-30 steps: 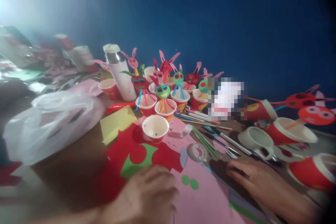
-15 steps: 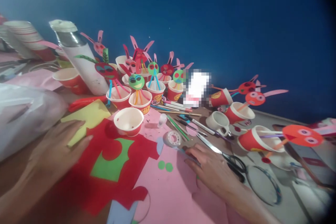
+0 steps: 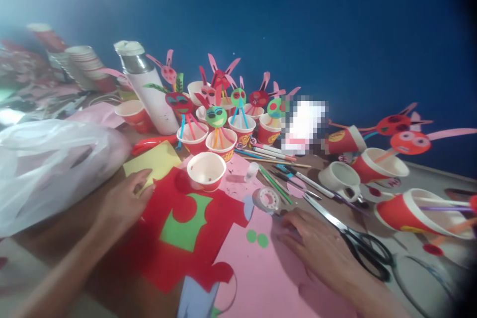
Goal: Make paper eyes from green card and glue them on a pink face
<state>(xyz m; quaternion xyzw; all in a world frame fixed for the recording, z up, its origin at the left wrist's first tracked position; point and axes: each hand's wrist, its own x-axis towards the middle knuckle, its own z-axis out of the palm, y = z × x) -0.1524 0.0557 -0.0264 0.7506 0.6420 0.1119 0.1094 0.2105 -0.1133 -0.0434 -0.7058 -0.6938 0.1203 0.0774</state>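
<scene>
My left hand (image 3: 124, 201) is at the near edge of a yellow paper sheet (image 3: 160, 156), its fingers and thumb closed on the sheet beside red paper (image 3: 219, 221). The red paper has rounded cut-outs, with a green paper piece (image 3: 179, 231) on it. My right hand (image 3: 316, 241) lies low over a pink paper sheet (image 3: 249, 278), fingers curled together; whatever is in them is hidden. Just beyond its fingertips lies a roll of clear tape (image 3: 267, 199). Two small green paper circles (image 3: 257, 238) rest on the pink sheet to its left.
Scissors (image 3: 346, 231) lie right of my right hand, near a white mug (image 3: 339, 179). An empty paper cup (image 3: 206, 171) stands ahead, before several cups with paper-faced straw figures (image 3: 216, 117). A white flask (image 3: 152, 89) and plastic bag (image 3: 63, 164) are left.
The view has turned left, so everything sits further right. My left fingers have drawn closer together at the yellow sheet. My right hand stays near the tape roll.
</scene>
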